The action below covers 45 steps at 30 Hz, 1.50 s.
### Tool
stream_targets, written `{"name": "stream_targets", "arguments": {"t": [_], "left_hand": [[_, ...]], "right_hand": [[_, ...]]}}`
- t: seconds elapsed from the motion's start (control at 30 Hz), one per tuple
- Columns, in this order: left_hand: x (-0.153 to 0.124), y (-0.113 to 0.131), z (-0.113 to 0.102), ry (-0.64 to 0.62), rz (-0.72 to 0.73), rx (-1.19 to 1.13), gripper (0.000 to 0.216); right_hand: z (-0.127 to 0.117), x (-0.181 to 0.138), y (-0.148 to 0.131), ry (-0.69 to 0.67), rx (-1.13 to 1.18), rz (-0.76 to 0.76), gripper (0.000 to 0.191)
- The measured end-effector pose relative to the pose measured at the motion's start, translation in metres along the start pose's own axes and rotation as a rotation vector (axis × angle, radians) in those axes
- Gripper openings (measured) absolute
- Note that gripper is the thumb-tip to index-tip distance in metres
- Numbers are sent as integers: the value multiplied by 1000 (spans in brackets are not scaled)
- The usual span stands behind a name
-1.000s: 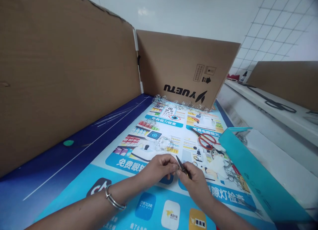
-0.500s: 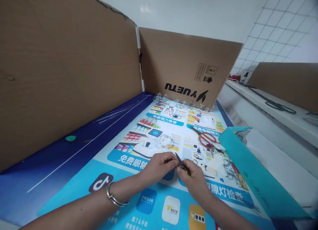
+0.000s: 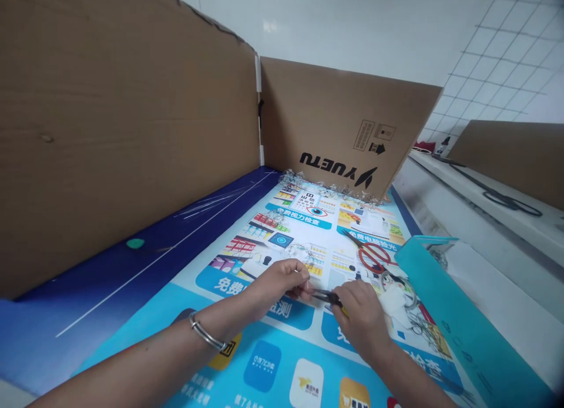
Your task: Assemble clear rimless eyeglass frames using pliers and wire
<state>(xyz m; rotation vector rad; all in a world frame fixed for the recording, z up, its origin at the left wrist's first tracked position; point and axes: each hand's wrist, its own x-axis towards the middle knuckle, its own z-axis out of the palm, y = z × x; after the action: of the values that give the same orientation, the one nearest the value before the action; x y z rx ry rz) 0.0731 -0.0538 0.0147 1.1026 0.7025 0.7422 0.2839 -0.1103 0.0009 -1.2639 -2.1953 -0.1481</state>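
Small dark-jawed pliers (image 3: 326,296), with a bit of yellow on the handle, are gripped in my right hand (image 3: 362,311). Their jaws point left, toward the fingertips of my left hand (image 3: 282,282). Between its thumb and fingers my left hand pinches a thin wire (image 3: 308,285), and the plier tips are close to or touching it; I cannot tell which. Both hands are above a printed blue-and-white sheet (image 3: 176,390). Past my right hand lie red-handled scissors (image 3: 375,258), a crumpled white tissue (image 3: 395,302) and loose thin wires (image 3: 420,327).
Tangled clear and silvery wire pieces (image 3: 326,189) lie along the foot of the back cardboard panel (image 3: 330,114). Another cardboard wall (image 3: 132,114) stands at left. A teal-sided box (image 3: 458,320) is at right. Black scissors (image 3: 506,199) rest on the white ledge (image 3: 467,185).
My right hand has moved right and turned the pliers sideways, so their jaws now point left. My hands are farther apart, and the view has shifted slightly.
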Motion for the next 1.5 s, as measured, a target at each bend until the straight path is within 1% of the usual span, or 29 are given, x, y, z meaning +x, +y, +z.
{"name": "stream_targets", "arguments": {"t": [0.1,0.17,0.4,0.77,0.93,1.2,1.5], "left_hand": [[0,-2,-1,-18,12,23,21],[0,-3,-1,-27,9,39,20],[-1,-3,0,-41,-7,79,20],[-1,-2,2,-24,-65,104,24],[0,-3,1,-28,-104,128,26],[0,-4,0,-51,-102,129,25],[-1,-3,0,-67,-99,113,26]], "right_hand": [[-3,2,-2,-23,-204,-85,11],[-4,2,-2,-26,-289,-120,12],[-6,3,1,-40,-437,-235,16],[-6,0,-1,-86,-448,-239,18],[-5,0,-1,-72,-429,-244,18],[-3,-1,0,-91,-426,-246,17],[-5,-1,-3,-59,-436,-270,18]]}}
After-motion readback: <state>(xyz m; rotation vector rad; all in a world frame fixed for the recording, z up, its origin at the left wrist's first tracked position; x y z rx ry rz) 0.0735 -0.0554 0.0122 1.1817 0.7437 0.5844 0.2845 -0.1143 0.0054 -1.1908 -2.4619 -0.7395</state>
